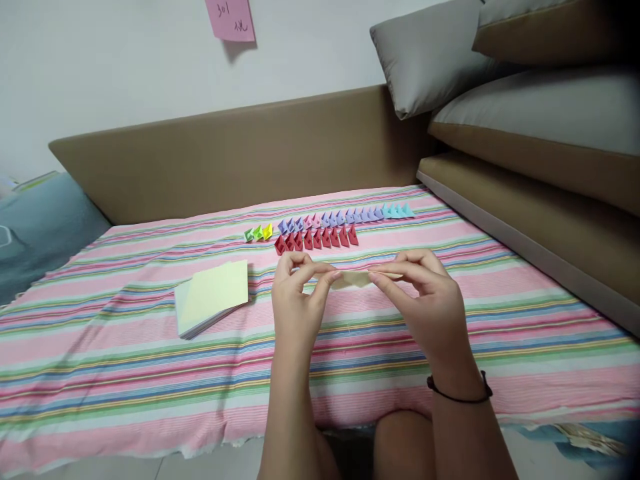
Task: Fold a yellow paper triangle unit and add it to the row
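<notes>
A pale yellow folded paper [353, 279] is held up between both hands, above the striped cloth. My left hand [303, 283] pinches its left end between thumb and fingers. At the other end, my right hand [423, 283] grips it the same way, and a dark band circles that wrist. The fingertips cover both ends of the paper. Beyond the hands stands a row of small dark red folded paper boats [317, 239]. Behind them runs a longer row of purple, pink and light blue ones [345, 217]. Green and yellow ones [258, 233] stand to the left.
A stack of pale yellow paper sheets [215, 293] lies left of my hands on the striped cloth [150, 380]. A brown backrest [250, 153] closes off the far side. Grey and brown cushions [540, 133] are piled at the right. A pink note [230, 19] hangs on the wall.
</notes>
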A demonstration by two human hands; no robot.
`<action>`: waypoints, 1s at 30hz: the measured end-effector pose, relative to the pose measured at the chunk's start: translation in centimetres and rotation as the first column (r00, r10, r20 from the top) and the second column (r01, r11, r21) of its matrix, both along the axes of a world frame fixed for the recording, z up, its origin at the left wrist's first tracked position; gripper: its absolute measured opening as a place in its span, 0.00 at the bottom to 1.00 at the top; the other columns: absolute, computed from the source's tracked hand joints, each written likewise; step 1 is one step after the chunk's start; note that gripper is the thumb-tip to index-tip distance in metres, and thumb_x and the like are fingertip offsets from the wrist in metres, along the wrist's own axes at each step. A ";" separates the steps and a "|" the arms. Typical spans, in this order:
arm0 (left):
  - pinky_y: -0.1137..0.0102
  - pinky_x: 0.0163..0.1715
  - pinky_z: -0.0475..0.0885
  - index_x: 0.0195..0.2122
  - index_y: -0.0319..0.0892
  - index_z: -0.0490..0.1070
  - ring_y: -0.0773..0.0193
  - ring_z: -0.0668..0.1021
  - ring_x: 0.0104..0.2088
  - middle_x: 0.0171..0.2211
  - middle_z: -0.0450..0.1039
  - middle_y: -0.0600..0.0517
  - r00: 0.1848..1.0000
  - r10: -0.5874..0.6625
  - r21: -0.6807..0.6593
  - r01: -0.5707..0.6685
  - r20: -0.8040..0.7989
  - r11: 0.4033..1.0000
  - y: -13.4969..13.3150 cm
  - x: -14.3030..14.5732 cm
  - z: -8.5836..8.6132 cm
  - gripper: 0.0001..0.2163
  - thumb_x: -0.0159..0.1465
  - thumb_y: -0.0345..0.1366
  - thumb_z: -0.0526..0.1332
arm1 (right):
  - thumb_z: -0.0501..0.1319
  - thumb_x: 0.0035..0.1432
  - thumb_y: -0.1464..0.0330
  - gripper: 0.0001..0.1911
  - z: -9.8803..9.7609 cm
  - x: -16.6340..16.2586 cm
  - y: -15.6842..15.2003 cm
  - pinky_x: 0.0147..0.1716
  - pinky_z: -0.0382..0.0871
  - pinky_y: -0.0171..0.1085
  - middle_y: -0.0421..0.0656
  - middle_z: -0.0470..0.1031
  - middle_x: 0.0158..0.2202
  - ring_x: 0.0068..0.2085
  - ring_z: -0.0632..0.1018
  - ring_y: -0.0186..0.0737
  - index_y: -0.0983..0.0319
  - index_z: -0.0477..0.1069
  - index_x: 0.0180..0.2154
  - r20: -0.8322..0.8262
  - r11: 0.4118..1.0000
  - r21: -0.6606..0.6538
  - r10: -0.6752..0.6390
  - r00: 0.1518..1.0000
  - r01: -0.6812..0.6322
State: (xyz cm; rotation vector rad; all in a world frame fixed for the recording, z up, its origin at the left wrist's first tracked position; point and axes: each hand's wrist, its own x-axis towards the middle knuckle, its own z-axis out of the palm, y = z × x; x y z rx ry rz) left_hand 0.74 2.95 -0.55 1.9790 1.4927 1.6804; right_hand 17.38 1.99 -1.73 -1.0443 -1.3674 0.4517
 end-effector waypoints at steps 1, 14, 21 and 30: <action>0.67 0.41 0.69 0.27 0.43 0.76 0.62 0.73 0.38 0.33 0.69 0.51 0.999 -0.036 -0.023 0.035 -0.030 0.999 -0.1 -0.2 0.1 0.03 0.58 0.33 0.65 | 0.67 0.51 0.68 0.02 0.0 0.1 0.0 0.37 0.73 0.37 0.42 0.72 0.35 0.39 0.75 0.39 0.58 0.79 0.30 -0.051 0.999 -0.026 0.044 0.998 -0.045; 0.75 0.21 0.66 0.30 0.39 0.74 0.65 0.75 0.24 0.25 0.74 0.51 0.866 -0.276 -0.665 0.498 0.417 0.557 -1.1 -0.1 0.7 0.11 0.57 0.43 0.64 | 0.66 0.51 0.64 0.08 -0.1 0.0 0.0 0.25 0.68 0.31 0.40 0.77 0.24 0.28 0.77 0.36 0.62 0.75 0.26 -0.279 0.847 -0.429 0.205 0.938 -0.313; 0.77 0.20 0.65 0.28 0.39 0.74 0.67 0.75 0.23 0.25 0.75 0.52 0.888 -0.271 -0.699 0.461 0.373 0.547 -1.2 -0.8 0.7 0.10 0.56 0.42 0.65 | 0.69 0.48 0.62 0.09 -0.6 1.3 0.2 0.29 0.74 0.31 0.41 0.79 0.24 0.28 0.79 0.35 0.62 0.78 0.28 -0.297 0.867 -0.452 0.077 0.952 -0.211; 0.78 0.23 0.68 0.32 0.39 0.75 0.68 0.76 0.24 0.24 0.77 0.52 0.775 -0.118 -0.443 0.471 0.621 0.763 -0.5 0.4 0.1 0.12 0.55 0.43 0.67 | 0.71 0.45 0.62 0.17 0.2 0.6 0.0 0.37 0.75 0.31 0.41 0.80 0.34 0.36 0.79 0.34 0.61 0.76 0.38 -0.408 0.842 -0.387 0.211 0.889 -0.377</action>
